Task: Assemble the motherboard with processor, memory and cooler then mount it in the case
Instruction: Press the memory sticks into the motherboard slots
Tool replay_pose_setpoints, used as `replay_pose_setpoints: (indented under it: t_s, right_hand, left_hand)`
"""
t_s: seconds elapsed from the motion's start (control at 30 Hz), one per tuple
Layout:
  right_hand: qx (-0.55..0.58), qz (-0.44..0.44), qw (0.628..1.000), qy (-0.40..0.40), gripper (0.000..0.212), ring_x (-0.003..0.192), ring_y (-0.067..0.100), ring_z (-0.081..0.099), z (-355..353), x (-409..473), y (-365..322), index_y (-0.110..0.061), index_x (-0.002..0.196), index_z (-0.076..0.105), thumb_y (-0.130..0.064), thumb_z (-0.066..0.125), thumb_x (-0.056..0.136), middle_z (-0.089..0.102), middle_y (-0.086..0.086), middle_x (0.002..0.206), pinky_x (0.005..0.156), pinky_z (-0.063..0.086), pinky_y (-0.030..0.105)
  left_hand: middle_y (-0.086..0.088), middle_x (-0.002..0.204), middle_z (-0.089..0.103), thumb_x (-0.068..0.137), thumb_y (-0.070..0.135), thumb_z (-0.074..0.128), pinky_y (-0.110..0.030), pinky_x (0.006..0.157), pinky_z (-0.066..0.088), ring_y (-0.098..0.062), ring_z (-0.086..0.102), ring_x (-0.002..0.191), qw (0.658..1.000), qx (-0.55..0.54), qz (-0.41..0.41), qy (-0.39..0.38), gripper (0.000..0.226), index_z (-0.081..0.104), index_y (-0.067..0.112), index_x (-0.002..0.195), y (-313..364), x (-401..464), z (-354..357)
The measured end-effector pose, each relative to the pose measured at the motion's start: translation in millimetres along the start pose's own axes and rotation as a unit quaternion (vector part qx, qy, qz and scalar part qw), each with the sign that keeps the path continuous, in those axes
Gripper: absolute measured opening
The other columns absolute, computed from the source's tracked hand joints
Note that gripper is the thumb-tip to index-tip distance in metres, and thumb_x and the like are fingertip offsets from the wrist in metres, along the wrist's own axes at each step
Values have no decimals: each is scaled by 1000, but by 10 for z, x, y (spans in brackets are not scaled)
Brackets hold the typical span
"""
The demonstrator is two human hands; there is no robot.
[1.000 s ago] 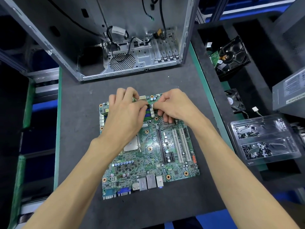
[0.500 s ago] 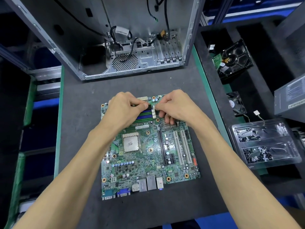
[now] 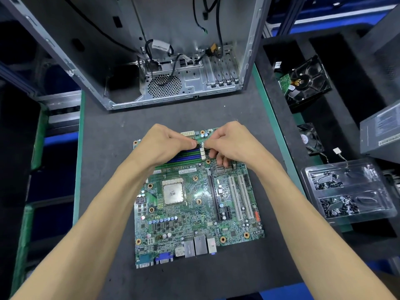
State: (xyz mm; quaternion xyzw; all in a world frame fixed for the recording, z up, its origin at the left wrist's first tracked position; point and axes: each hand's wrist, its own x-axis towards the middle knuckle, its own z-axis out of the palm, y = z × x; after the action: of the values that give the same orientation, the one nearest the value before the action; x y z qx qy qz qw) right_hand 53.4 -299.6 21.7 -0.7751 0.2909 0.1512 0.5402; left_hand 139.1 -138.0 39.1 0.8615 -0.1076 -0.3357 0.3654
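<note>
A: What lies along the left edge of the desk?

B: Only its green border and the dark mat. A little further in, the left hand rests on the far left corner of the motherboard, fingers curled, thumb and forefinger pinched at the near end of a memory stick set in the farthest of the memory slots. Whether the stick is fully seated I cannot tell; the hands hide it.

A: And the board itself?

B: It lies flat in the middle of the desk, its port connectors toward the near edge. The processor sits in its socket left of the board's centre, bare on top. The white expansion slots run along the board's right side.

A: What stands behind it?

B: The case stands open at the far edge of the desk, loose black cables hanging inside it, well apart from the board.

A: The other hand?

B: The right hand meets the left over the same slots, fingers curled. Its thumb and forefinger press at the white latches at the slot ends, and the remaining fingers rest on the board just beside them.

A: Beyond the right edge?

B: Off the desk, a hard drive farthest away, a small fan nearer, a grey power supply at the far right, and a clear tray holding screws.
</note>
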Motion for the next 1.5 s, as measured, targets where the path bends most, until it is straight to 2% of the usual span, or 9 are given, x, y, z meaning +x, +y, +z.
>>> replay_pose_setpoints:
  t_s: [0.07, 0.33, 0.6, 0.8, 1.0, 1.1, 1.27, 1.4, 1.5]
  right_hand:
    - [11, 1, 1000, -6, 16, 45, 19, 59, 1, 3, 11, 2, 82, 73, -10, 66, 90, 71, 5, 62, 38, 44, 21]
    - [35, 6, 998, -51, 20, 41, 17, 56, -36, 16, -34, 10, 91, 69, -5, 57, 95, 67, 7, 59, 37, 43, 22]
    - [-10, -20, 997, -71, 28, 48, 22, 58, -39, 19, -49, 8, 89, 70, -17, 61, 97, 73, 19, 73, 40, 43, 22]
    - [2, -23, 996, -89, 32, 42, 16, 57, -65, -16, -39, 1, 95, 69, -32, 66, 96, 65, 1, 56, 38, 41, 22]
    - [-37, -9, 994, -101, 36, 42, 15, 57, -96, -36, -138, -2, 98, 70, -38, 69, 94, 66, 1, 57, 38, 43, 23]
    - [-46, 14, 994, -100, 34, 40, 16, 56, -99, -23, -188, 1, 98, 69, -33, 69, 96, 66, 2, 57, 37, 43, 22]
    - [-65, 31, 990, -119, 41, 36, 14, 53, -101, 6, -243, 8, 106, 65, -32, 67, 97, 67, 7, 61, 35, 42, 21]
    - [-69, 29, 988, -137, 45, 38, 13, 55, -128, 38, -243, 7, 107, 66, -36, 70, 95, 70, 8, 62, 36, 44, 21]
    - [-69, 38, 985, -151, 46, 40, 13, 55, -141, 73, -235, 7, 100, 67, -38, 70, 94, 71, 10, 65, 36, 44, 21]
  left_hand:
    - [10, 78, 77, 71, 35, 86, -28, 88, 51, -11, 69, 90, 999, 0, -38, -11, 5, 81, 34, 71, 43, 47, -24]
    - [5, 83, 78, 69, 32, 88, -38, 101, 50, -17, 69, 99, 997, -1, -72, -26, 11, 83, 27, 78, 128, 40, -53]
    - [1, 81, 78, 71, 28, 88, -32, 91, 52, -20, 70, 99, 997, -12, -73, -21, 9, 82, 24, 77, 145, 32, -36]
    - [1, 83, 78, 71, 31, 87, -33, 92, 53, -18, 70, 97, 998, -2, -64, -19, 10, 82, 25, 77, 131, 49, -51]
    - [9, 82, 77, 77, 37, 82, -28, 85, 54, -9, 69, 89, 999, 1, -25, -21, 9, 83, 28, 79, 38, 7, -99]
    - [18, 83, 76, 87, 27, 72, -20, 76, 48, 4, 67, 83, 998, -43, 29, 36, 10, 82, 28, 86, -53, -11, -278]
    - [1, 85, 72, 92, 28, 66, -25, 66, 46, -13, 59, 72, 980, -96, -12, 172, 16, 73, 25, 78, -365, -53, -698]
    - [-12, 93, 68, 90, 39, 70, -27, 63, 49, -19, 58, 73, 982, -124, -119, 84, 27, 69, 12, 91, -578, -128, -745]
    - [-10, 94, 67, 76, 53, 76, -29, 67, 52, -18, 60, 78, 980, -152, -131, 19, 52, 73, 8, 102, -606, -171, -707]
